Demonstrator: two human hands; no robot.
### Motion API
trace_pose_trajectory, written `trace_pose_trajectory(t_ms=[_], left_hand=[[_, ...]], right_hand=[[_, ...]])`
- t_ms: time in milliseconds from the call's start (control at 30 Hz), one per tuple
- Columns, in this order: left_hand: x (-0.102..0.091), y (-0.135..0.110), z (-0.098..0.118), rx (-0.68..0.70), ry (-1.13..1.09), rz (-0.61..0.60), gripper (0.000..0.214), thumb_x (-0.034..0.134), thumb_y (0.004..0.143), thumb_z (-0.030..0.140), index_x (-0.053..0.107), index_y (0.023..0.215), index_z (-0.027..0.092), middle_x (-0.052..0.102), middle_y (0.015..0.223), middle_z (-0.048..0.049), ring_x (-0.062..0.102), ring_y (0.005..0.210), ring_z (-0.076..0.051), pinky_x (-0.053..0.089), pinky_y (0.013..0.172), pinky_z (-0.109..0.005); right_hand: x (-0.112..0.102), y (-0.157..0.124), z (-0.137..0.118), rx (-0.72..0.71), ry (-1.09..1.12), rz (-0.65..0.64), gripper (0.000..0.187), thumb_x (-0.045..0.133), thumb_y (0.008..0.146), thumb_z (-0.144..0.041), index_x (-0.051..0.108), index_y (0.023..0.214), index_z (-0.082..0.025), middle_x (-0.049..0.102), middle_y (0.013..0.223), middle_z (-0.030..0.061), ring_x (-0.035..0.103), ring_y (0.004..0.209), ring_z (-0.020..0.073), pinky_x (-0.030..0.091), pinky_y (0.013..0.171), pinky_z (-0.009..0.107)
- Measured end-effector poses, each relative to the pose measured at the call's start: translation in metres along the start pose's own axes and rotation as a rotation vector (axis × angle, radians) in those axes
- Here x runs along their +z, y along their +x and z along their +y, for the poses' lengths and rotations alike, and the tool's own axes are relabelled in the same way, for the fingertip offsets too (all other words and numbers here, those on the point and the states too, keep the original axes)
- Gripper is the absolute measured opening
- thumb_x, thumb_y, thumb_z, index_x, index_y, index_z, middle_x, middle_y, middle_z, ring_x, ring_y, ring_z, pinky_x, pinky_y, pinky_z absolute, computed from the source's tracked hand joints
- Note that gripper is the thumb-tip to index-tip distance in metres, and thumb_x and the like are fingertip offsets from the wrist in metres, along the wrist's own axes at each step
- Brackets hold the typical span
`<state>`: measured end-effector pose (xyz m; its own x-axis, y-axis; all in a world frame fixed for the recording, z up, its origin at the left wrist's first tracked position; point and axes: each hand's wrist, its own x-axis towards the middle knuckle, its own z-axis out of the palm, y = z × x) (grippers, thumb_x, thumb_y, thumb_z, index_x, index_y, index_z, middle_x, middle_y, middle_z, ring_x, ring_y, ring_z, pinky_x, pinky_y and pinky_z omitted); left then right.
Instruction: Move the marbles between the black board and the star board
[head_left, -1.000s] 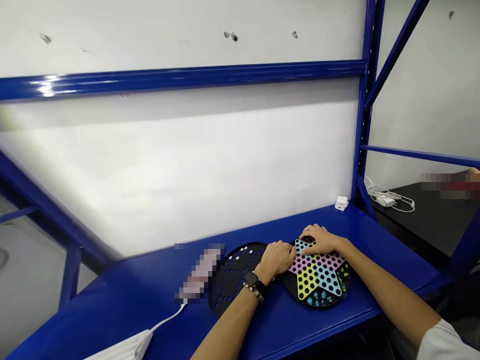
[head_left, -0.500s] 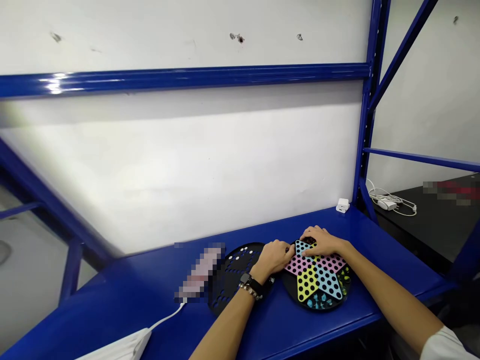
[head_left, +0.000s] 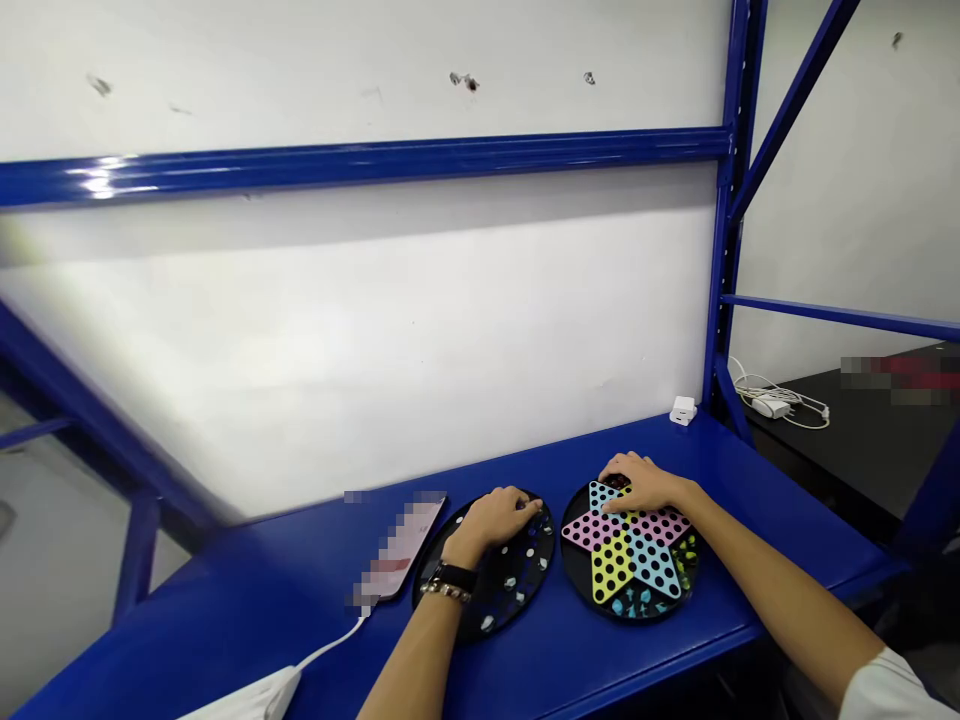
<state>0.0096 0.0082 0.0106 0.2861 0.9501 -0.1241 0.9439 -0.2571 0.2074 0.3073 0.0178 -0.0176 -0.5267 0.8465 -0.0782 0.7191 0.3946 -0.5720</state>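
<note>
Left hand was shifted over black board, grip untellable | star board was touched by right hand alone, spread open.

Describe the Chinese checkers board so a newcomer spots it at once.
Start at the blue shelf against the white wall. Toward its right end, under the right hand, sits the round Chinese checkers board. Its six-pointed star in pink, yellow and light blue sets it apart from the black board with pale pieces under the left hand.
</note>
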Motion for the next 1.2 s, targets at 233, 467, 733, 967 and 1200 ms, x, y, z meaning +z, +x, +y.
trace_pose_trajectory(t_ms=[233,467,733,967,1200], left_hand=[[-0.005,-0.003,0.001,0.093,-0.166,-0.068,0.049,0.040,0.089,0.062,0.059,0.071,0.021,0.064,0.066,-0.0018,0.058,0.062,-0.018,0.033,0.057,-0.027],[-0.009,-0.002,-0.002,0.052,-0.177,0.093,0.051,0.035,0.091,0.062,0.055,0.069,0.021,0.060,0.068,-0.0015,0.054,0.062,-0.017,0.032,0.058,-0.027],[-0.006,-0.002,0.004,0.065,-0.168,0.108,0.049,0.034,0.092,0.059,0.051,0.066,0.021,0.054,0.063,0.0000,0.049,0.059,-0.016,0.030,0.057,-0.027],[-0.002,-0.002,0.007,0.110,-0.187,0.109,0.052,0.034,0.092,0.061,0.055,0.069,0.020,0.057,0.064,-0.0006,0.049,0.059,-0.016,0.030,0.058,-0.027],[0.003,0.000,0.015,0.216,-0.256,0.144,0.051,0.032,0.096,0.056,0.065,0.082,0.019,0.064,0.072,-0.0012,0.055,0.066,-0.017,0.038,0.064,-0.027]], right_hand=[[-0.004,-0.001,0.002,-0.017,-0.007,0.030,0.057,0.064,0.078,-0.064,0.062,0.125,-0.030,0.056,0.131,0.0085,0.047,0.125,0.0346,0.034,0.107,0.053],[-0.026,-0.008,0.030,0.116,-0.015,0.093,0.028,0.066,0.070,-0.027,0.069,0.097,-0.020,0.068,0.096,0.0055,0.062,0.083,0.0207,0.047,0.069,0.029],[-0.045,-0.024,0.058,0.267,0.145,-0.186,0.018,0.062,0.060,-0.019,0.066,0.078,-0.018,0.061,0.067,-0.0023,0.052,0.055,0.0118,0.040,0.051,0.023],[-0.037,-0.016,0.044,0.170,0.033,-0.046,0.017,0.057,0.061,-0.011,0.067,0.072,-0.018,0.066,0.071,0.0006,0.057,0.063,0.0148,0.043,0.057,0.024],[-0.016,-0.002,0.026,-0.029,-0.022,0.094,0.036,0.048,0.079,-0.016,0.077,0.099,-0.022,0.073,0.110,0.0067,0.065,0.102,0.0255,0.050,0.089,0.034]])
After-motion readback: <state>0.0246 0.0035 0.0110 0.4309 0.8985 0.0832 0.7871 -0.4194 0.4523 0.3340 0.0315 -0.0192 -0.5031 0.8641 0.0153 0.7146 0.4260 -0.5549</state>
